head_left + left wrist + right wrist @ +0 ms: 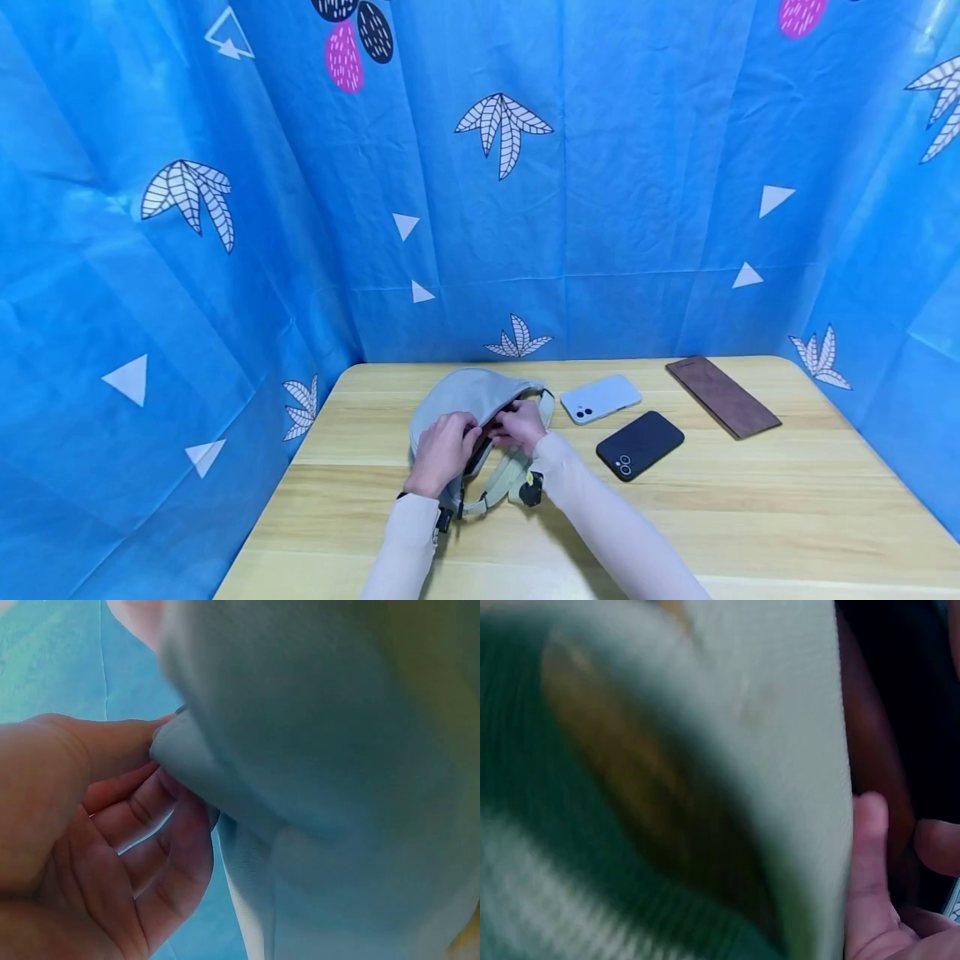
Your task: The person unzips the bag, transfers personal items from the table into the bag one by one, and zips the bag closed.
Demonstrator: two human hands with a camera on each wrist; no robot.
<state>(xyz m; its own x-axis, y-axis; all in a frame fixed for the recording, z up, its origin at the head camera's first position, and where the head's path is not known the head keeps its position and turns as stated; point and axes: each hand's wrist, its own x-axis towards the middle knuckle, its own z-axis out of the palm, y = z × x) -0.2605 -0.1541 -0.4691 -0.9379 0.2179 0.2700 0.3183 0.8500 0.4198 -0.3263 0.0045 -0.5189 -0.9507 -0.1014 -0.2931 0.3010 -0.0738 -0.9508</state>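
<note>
Bag (pixel 461 395), mouth agape, lies toward ten o'clock on the table (pixel 750 517). From it, the wallet (pixel 723 397) sits between two and three. Left hand (pixel 442 454) pinches the bag's edge; right hand (pixel 519 426) is at the opening, its grip impossible to tell. Black phone (pixel 640 446), three o'clock; white phone (pixel 602 398), two.

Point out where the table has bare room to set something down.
Free: the table left of the bag; also the front-right patch between the right sleeve, black phone, wallet and right edge. Crowded: by the left hand and right hand at the bag's opening, and just right, where the pale phone lies near the strap.
</note>
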